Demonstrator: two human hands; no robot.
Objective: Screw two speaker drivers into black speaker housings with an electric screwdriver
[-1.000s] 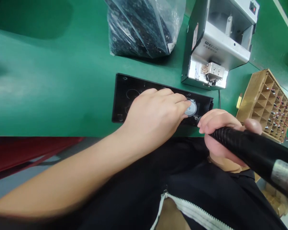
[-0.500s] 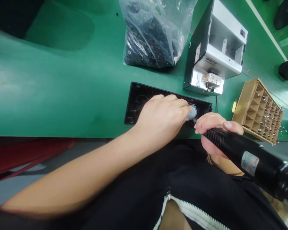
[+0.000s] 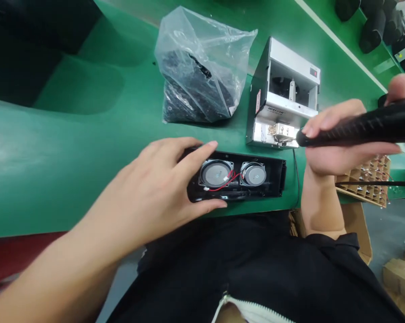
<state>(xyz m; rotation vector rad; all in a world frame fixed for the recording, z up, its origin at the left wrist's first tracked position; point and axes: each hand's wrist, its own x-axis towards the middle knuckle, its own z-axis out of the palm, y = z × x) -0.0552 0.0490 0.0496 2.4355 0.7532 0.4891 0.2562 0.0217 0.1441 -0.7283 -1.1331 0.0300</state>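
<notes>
At the near edge of the bench [image 3: 54,179]: black casing [image 3: 273,177], open side up; two speakers [image 3: 216,174] and red wires [image 3: 219,188] inside.
Casing axis: lengthwise left to right, roughly parallel to the near edge; uncovered end pointing right.
Left hand [image 3: 145,188]: half open, thumb along the casing's near side, fingers over the far side, holding its left end.
Right hand [image 3: 337,157]: wrapped round the driver [image 3: 364,130], tip at the machine [image 3: 283,105]; contact too small to tell.
Beyond the casing: clear bag [image 3: 202,80] of dark pieces.
Change: driver gone from casing to machine; left hand shifted off the speakers, both now exposed; driving at the casing appears paused.
</notes>
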